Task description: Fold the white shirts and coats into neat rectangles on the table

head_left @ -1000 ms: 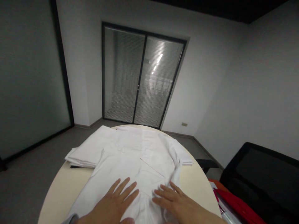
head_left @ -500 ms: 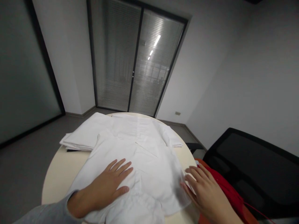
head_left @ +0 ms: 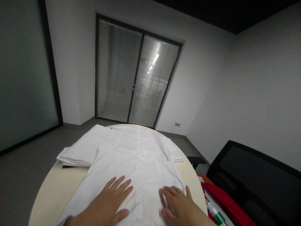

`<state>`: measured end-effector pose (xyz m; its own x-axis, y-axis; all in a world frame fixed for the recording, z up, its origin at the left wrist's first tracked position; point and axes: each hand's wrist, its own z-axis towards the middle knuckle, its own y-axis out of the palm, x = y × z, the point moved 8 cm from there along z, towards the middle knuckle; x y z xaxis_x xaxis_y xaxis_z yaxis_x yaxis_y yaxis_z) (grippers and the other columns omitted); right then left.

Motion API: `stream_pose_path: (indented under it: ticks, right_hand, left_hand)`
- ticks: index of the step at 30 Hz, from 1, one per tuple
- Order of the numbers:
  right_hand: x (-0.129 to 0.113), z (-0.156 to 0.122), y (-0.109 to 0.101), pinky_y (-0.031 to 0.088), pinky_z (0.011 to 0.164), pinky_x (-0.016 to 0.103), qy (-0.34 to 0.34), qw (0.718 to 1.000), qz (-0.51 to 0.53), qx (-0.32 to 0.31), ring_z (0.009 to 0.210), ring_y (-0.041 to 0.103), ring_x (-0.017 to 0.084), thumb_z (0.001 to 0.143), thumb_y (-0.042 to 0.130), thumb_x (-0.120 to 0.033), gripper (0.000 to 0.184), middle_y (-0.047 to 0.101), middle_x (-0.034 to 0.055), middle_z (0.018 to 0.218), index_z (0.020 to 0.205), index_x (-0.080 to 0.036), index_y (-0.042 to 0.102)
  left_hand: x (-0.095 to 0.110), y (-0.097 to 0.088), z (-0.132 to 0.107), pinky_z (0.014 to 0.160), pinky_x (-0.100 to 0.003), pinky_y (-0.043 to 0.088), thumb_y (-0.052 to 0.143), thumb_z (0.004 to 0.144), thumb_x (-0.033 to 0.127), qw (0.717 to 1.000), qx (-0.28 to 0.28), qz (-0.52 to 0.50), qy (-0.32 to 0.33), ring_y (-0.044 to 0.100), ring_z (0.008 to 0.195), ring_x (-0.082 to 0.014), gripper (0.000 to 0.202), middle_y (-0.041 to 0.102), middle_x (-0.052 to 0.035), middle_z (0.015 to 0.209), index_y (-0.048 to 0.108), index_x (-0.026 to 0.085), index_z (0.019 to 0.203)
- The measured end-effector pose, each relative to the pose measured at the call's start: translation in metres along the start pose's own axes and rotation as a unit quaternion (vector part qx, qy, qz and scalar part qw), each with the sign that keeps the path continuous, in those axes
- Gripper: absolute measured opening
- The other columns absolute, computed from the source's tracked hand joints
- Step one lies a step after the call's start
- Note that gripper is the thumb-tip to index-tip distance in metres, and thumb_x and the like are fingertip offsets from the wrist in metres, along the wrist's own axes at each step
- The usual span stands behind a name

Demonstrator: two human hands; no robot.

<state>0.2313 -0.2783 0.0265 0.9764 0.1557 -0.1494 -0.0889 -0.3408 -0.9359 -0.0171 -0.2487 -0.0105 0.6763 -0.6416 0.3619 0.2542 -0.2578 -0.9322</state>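
A white garment (head_left: pixel 122 164), possibly a shirt or coat, lies spread over the round table (head_left: pixel 53 191), its near end cut off by the bottom of the view. My left hand (head_left: pixel 109 199) rests flat on its left half, fingers spread and holding nothing. On the garment's right half is my right hand (head_left: pixel 177 201), palm down with the fingers apart and slightly blurred. Shallow creases run through the cloth between the two hands. Folded white cloth (head_left: pixel 82 150) lies in layers at the table's far left, partly beside the garment.
To the right stands a black mesh chair (head_left: pixel 254 179). Red cloth (head_left: pixel 223 197) and a clear package with green markings (head_left: pixel 218 216) lie by it, close to the table edge. Glass doors with blinds (head_left: pixel 136 78) are beyond the table.
My right hand has moved left from the garment's right edge onto its top. My left hand stays flat on the cloth. The camera view has tipped up a little.
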Motion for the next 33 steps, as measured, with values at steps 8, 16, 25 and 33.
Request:
stream_pose_path:
  ticks: [8,16,25,33]
  right_hand:
    - [-0.056,0.118,-0.057,0.044,0.103,0.047,0.038,0.960,-0.021,0.278,0.126,0.054,0.036,0.093,0.063,-0.040,0.070,0.057,0.0214,0.141,0.154,-0.013,0.043]
    - [-0.019,0.148,-0.031,0.038,0.097,0.043,0.053,0.952,-0.023,0.302,0.116,0.055,0.030,0.102,0.052,-0.040,0.029,0.065,0.0123,0.124,0.119,-0.022,0.067]
    - [-0.025,0.144,-0.036,0.040,0.093,0.040,0.032,0.955,0.026,0.294,0.110,0.058,0.031,0.089,0.056,-0.018,0.037,0.067,0.0158,0.123,0.124,-0.016,0.067]
    - [-0.006,0.143,-0.043,0.045,0.078,0.031,0.016,0.917,0.202,0.343,0.086,0.064,0.021,0.095,0.046,-0.018,0.020,0.071,0.0099,0.094,0.097,-0.017,0.066]
  left_hand:
    - [-0.008,0.003,0.003,0.126,-0.063,0.024,0.059,0.099,0.040,1.000,0.021,-0.002,0.022,0.029,0.155,-0.0350,0.061,0.034,-0.0005,0.168,0.043,0.038,0.158]
    - [-0.007,-0.003,0.003,0.126,-0.062,0.025,0.060,0.098,0.037,1.000,0.010,-0.014,0.011,0.031,0.155,-0.0343,0.059,0.037,-0.0014,0.167,0.047,0.036,0.155]
    - [-0.012,-0.001,0.000,0.128,-0.058,0.024,0.054,0.102,0.036,0.999,0.011,-0.031,0.002,0.028,0.156,-0.0301,0.054,0.036,-0.0001,0.168,0.046,0.037,0.155]
    - [-0.013,-0.002,-0.003,0.128,-0.057,0.025,0.052,0.102,0.041,1.000,0.002,-0.026,-0.005,0.027,0.156,-0.0304,0.053,0.036,-0.0005,0.168,0.047,0.037,0.155]
